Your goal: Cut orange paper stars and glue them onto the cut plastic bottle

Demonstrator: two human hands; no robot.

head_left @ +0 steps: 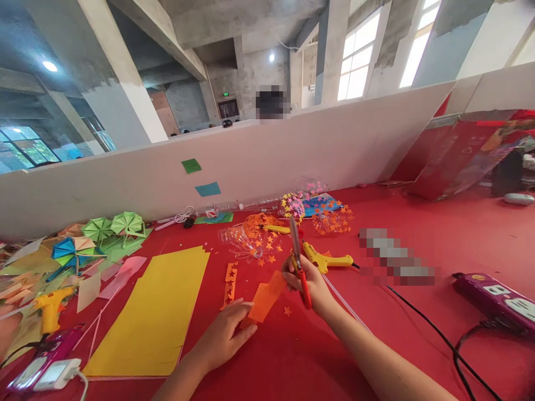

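Observation:
My right hand (309, 287) is closed round the red handles of a pair of scissors (297, 253), blades pointing up and away. My left hand (223, 334) pinches the near end of an orange paper strip (265, 298) just above the red table (409, 334). The strip's far end reaches the scissors. A small orange paper star (287, 311) lies beside the strip, and an orange strip with star-shaped holes (229, 281) lies to its left.
Yellow paper sheets (156, 314) lie left. A yellow glue gun (326, 259) lies behind the scissors, another glue gun (50, 306) far left. Folded paper fans (112, 225), star-covered plastic bottles (259, 236), a purple power strip (497, 298), a black cable (434, 334) and a white partition (271, 150) surround them.

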